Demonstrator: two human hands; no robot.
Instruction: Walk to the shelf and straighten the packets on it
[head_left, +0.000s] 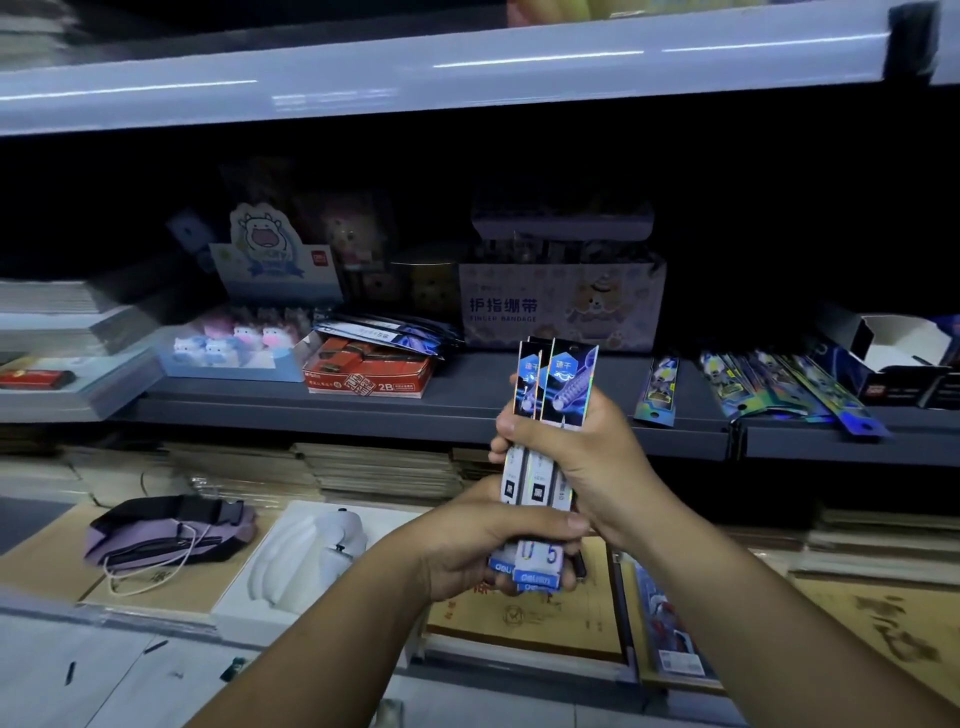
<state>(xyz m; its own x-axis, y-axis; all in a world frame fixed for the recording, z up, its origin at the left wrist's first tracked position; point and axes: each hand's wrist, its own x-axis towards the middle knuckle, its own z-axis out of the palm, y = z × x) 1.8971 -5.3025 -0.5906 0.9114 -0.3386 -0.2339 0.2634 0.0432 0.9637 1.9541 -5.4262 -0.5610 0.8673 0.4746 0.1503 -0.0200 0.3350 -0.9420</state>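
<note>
Both hands hold one upright bundle of long, narrow pen packs (556, 384) with shiny blue holographic cards. My right hand (582, 457) grips the bundle round its middle, thumb across the front. My left hand (483, 540) grips the bundle's lower end, where blue and white labels show. The bundle stands in front of the dark grey middle shelf (467, 410).
On the shelf lie more holographic packs (779, 384), a red 2B box (371, 371), a tray of small cow figures (228, 343) and a finger-bandage carton (561, 306). Below are stacked notebooks (379, 467), a purple pouch (166, 530) and a white fan (311, 551).
</note>
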